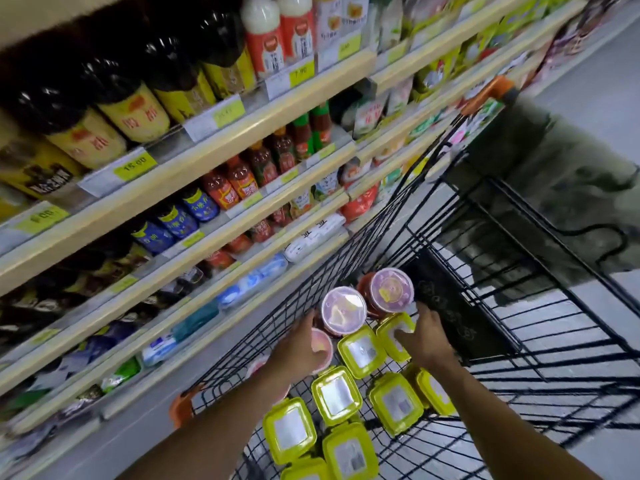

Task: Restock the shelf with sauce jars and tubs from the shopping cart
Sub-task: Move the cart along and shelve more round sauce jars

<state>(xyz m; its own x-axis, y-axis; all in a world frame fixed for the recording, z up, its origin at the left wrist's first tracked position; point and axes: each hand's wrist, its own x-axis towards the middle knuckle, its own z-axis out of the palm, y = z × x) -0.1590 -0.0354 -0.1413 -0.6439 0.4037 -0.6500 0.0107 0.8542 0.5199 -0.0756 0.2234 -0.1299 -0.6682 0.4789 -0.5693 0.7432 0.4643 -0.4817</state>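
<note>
The light is dim and cool and comes from overhead. Small glare spots sit on the dark bottles [104, 74], and my cart [363, 244] throws barred shadows across the floor [606, 98]. Motion blur smears the shelf [207, 161], which bows toward the picture's edges.

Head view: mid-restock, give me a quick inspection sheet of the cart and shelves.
Surface: black wire shopping cart, stock on its floor.
Job's things: square tubs with yellow-green lids and round red jars with clear lids, all in the cart; cream-edged shelves hold bottles and packets.
Clutter: nothing seen.
Grips: left hand on a round jar, hold unclear; right hand curled over a square tub.
Cables: nothing seen.
Surroundings: grey aisle floor, image blurred.
</note>
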